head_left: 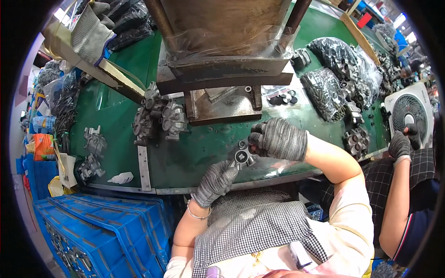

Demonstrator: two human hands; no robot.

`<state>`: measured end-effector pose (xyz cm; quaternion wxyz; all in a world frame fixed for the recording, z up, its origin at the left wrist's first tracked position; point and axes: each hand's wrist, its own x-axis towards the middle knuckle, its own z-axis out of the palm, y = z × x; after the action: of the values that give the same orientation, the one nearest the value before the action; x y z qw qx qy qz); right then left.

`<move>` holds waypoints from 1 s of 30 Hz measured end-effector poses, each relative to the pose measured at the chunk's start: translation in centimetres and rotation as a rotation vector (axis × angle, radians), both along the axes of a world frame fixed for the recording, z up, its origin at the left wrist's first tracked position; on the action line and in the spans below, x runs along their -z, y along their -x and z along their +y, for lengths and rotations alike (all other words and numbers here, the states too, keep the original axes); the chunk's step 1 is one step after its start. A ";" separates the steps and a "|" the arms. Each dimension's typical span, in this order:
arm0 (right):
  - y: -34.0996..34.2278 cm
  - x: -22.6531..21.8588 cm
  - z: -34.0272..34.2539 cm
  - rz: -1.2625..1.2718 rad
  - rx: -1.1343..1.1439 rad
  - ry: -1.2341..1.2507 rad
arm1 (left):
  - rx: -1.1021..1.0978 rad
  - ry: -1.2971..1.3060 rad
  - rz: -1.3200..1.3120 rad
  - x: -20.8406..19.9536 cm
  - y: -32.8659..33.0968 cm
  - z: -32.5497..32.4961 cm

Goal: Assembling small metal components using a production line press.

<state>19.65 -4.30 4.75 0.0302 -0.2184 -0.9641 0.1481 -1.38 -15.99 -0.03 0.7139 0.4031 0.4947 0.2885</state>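
Just past the bench's front edge, a small grey metal casting (241, 157) with round ports and a dark round face is held by my left hand (215, 182). My left fingers, in a grey knit glove, are closed on its lower end. Over the casting's upper right side, my right hand (280, 139), gloved the same way, is curled with its fingertips pinched together. Whatever those fingertips hold, if anything, is hidden. A press (227, 69) with a plastic-draped front stands beyond both hands, its metal lower block (222, 113) resting on the green bench (204, 162).
Stacked castings (174, 120) stand left of the press; more (92, 167) lie farther left near a white bottle (121, 178). Black caps (282, 98) and bagged parts (324, 92) lie right. Blue crates (102, 222) sit lower left. A co-worker's gloved hand (399, 145) is by a fan (408, 111).
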 end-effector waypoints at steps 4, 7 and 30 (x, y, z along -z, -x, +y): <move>0.2 -0.2 0.5 0.061 -0.037 0.005 | -0.015 0.016 -0.012 0.6 0.2 -0.2; 0.2 0.0 0.6 0.078 -0.049 0.001 | -0.028 0.021 -0.032 0.9 0.2 -0.3; -3.7 6.1 -9.6 0.621 0.546 0.343 | -0.453 -0.147 -0.041 0.7 2.9 11.2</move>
<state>23.38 -13.87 -1.36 0.3194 -0.4118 -0.7780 0.3508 -4.29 -4.79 -0.76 0.6095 0.3266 0.5358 0.4845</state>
